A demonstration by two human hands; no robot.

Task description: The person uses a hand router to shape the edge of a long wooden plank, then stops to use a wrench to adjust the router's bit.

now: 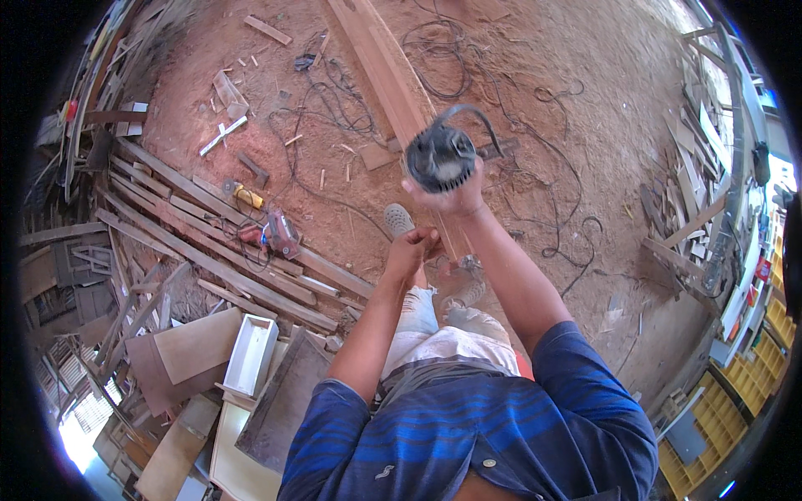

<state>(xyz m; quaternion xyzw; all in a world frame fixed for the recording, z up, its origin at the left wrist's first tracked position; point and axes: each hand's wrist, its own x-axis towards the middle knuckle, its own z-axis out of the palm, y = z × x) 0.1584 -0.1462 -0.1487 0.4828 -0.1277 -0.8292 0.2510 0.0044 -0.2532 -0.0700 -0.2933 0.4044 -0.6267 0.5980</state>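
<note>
My right hand (458, 199) grips a black corded power tool (441, 157), its round, vented top facing up and a thick cord looping off its far side. Motion blurs the tool a little, and its underside is hidden. Beneath it a long reddish-brown wooden plank (386, 63) runs away from me; whether the tool touches the wood I cannot tell. Close to the plank's near end is my left hand (413, 250), fingers curled and thumb pressed in. Anything it may hold is hidden.
Dark cables (447, 63) snake over the dirt floor on both sides. At left lie long wooden strips (200, 238), a red power tool (280, 234) and a yellow one (244, 195). Boards and a white drawer (251, 355) pile up at lower left. Scrap wood (689, 159) leans along the right.
</note>
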